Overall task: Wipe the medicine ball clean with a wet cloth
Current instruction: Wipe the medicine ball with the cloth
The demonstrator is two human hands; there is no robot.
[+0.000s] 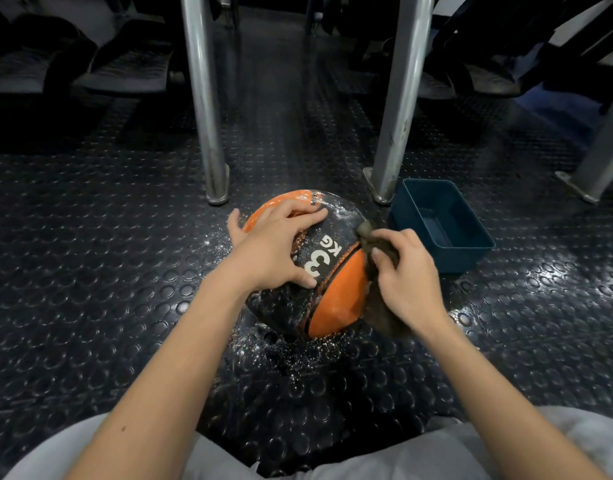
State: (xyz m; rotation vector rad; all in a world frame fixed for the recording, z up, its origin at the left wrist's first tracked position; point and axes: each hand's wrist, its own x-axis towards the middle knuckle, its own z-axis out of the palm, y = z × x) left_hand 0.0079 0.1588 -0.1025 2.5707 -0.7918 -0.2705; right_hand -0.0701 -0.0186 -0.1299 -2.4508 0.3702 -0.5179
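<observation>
Now I see my left hand spread wide, fingers splayed and pressing on top of the medicine ball, which sits on the studded floor between both hands. My right hand grips a bunched brown cloth against the ball's right side, by an orange panel. Just beyond the right hand stands a blue tub, open-topped. Its bottom has a faint sheen, and I cannot tell whether it holds water. White flecks dot the ball and the floor near it.
</observation>
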